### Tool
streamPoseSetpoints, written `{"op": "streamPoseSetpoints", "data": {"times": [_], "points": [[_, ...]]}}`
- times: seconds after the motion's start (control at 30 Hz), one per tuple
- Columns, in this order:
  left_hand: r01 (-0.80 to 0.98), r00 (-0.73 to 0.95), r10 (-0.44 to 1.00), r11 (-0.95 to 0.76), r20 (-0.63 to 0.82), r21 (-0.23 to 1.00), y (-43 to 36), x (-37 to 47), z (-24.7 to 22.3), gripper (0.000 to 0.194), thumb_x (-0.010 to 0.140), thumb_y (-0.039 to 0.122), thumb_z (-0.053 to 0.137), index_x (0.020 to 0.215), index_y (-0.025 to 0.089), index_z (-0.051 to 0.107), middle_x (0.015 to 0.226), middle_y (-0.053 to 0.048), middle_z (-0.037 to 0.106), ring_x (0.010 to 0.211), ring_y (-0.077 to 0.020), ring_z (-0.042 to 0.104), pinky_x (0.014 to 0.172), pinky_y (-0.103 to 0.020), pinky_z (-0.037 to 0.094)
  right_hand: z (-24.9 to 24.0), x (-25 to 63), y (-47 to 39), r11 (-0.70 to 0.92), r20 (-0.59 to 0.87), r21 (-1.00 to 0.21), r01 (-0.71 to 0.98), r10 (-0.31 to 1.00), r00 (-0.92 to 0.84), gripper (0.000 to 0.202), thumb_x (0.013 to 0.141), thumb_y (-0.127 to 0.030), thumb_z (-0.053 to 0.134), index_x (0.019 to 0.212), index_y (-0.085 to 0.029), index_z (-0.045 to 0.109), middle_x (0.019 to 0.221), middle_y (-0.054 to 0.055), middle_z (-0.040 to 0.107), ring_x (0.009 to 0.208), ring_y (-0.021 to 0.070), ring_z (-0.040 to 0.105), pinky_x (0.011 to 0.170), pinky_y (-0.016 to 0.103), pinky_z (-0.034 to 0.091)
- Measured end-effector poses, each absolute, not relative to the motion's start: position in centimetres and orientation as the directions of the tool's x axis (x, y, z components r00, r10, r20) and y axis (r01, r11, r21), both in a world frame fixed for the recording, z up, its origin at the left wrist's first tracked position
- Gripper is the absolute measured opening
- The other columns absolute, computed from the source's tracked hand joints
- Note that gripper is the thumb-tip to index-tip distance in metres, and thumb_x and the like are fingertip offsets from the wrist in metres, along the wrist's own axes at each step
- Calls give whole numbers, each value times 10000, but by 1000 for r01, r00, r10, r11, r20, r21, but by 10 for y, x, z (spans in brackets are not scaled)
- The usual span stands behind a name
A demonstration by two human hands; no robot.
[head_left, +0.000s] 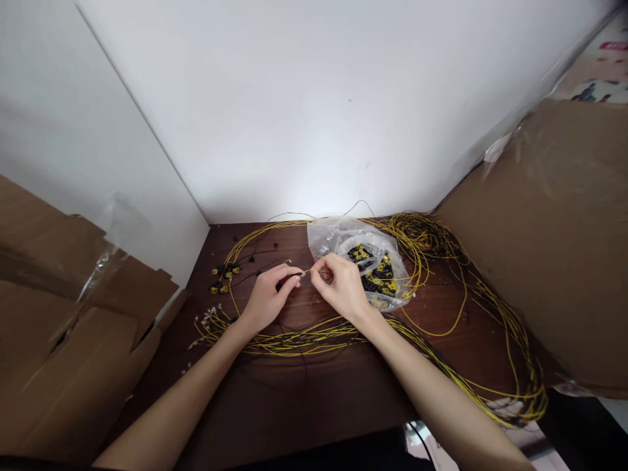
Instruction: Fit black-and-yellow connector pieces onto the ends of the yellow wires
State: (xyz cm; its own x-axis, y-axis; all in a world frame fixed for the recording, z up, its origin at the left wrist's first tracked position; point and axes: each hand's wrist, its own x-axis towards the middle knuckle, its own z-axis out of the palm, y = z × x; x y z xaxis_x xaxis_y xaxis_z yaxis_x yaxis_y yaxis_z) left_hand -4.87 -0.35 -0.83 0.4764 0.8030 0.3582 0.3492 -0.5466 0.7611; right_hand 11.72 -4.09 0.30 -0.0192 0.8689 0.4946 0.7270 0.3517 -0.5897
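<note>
My left hand [269, 291] and my right hand [342, 284] meet over the middle of the table, fingertips a little apart. A thin yellow wire [307, 271] spans the gap, pinched from both sides. Something dark and thin lies along the left fingers, too small to name. Just behind and right of my right hand is a clear plastic bag [326, 235] holding many small black and yellow parts [380, 271]. Nearer to me, under both wrists, runs a long bundle of yellow and black wires [304, 344].
Small black and yellow parts [224, 273] lie left on the brown table [275, 405], near white-tipped wire ends [210, 319]. A tangled wire coil [417, 234] sits at the back right. Cardboard boxes stand left [63, 353] and right [549, 242]; a white wall [314, 118] closes the back.
</note>
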Motion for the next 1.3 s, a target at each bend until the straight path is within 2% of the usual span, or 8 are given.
{"op": "streamPoseSetpoints", "data": {"times": [0.23, 0.4, 0.6, 0.8, 0.97, 1.07, 1.17, 1.3], "points": [[359, 497, 794, -556, 351, 750, -3, -50, -9, 176, 857, 218, 480, 820, 158, 642, 732, -23, 619, 722, -147, 571, 713, -251, 418, 2, 120, -43, 422, 459, -510, 749, 871, -178, 161, 865, -221, 477, 957, -187, 605, 821, 12, 584, 657, 103, 535, 626, 213, 387], [350, 522, 783, -558, 338, 753, -4, -50, -8, 174, 858, 213, 482, 811, 161, 641, 723, -20, 611, 720, -146, 563, 734, -258, 414, 1, 119, -44, 402, 437, -488, 775, 881, -182, 146, 870, -239, 475, 845, -186, 609, 778, 5, 565, 627, 99, 515, 588, 207, 367], [336, 527, 784, -547, 329, 766, -4, -49, -6, 172, 857, 216, 491, 805, 161, 645, 746, -24, 626, 736, -147, 572, 722, -257, 416, 4, 119, -43, 357, 455, -525, 773, 885, -99, 129, 846, -212, 490, 790, -181, 602, 709, -3, 557, 597, 102, 502, 591, 214, 368], [322, 528, 797, -508, 294, 799, -4, -50, -9, 183, 868, 238, 482, 887, 157, 645, 772, -32, 638, 710, -138, 593, 696, -245, 437, 6, 131, -39, 322, 491, -567, 759, 871, -2, 111, 825, -202, 515, 775, -180, 612, 691, -6, 561, 607, 111, 517, 594, 224, 381], [319, 533, 802, -487, 270, 813, -3, -50, -11, 185, 868, 243, 483, 890, 151, 642, 770, -35, 644, 707, -137, 596, 708, -250, 440, 7, 135, -39, 371, 492, -532, 761, 867, -78, 130, 827, -182, 516, 896, -192, 626, 838, 5, 611, 580, 96, 508, 603, 230, 400], [328, 545, 791, -506, 277, 798, -3, -50, -9, 179, 865, 227, 482, 857, 151, 643, 749, -27, 633, 700, -135, 583, 702, -249, 428, 8, 133, -41, 422, 489, -493, 761, 858, -159, 201, 836, -185, 517, 1009, -208, 616, 924, 22, 613, 697, 119, 551, 654, 236, 419], [345, 549, 783, -530, 291, 775, -3, -50, -7, 188, 861, 223, 477, 805, 151, 641, 727, -21, 620, 697, -137, 570, 695, -249, 415, 8, 129, -44, 473, 460, -475, 742, 852, -249, 170, 849, -211, 522, 981, -209, 629, 938, 34, 607, 848, 149, 563, 702, 237, 427], [370, 545, 787, -535, 289, 760, -4, -50, -8, 200, 862, 246, 470, 880, 158, 649, 700, -14, 611, 691, -143, 567, 694, -253, 418, 6, 126, -45, 449, 417, -482, 753, 873, -254, 137, 869, -215, 499, 896, -203, 634, 892, 25, 600, 793, 134, 563, 681, 231, 422]]}}
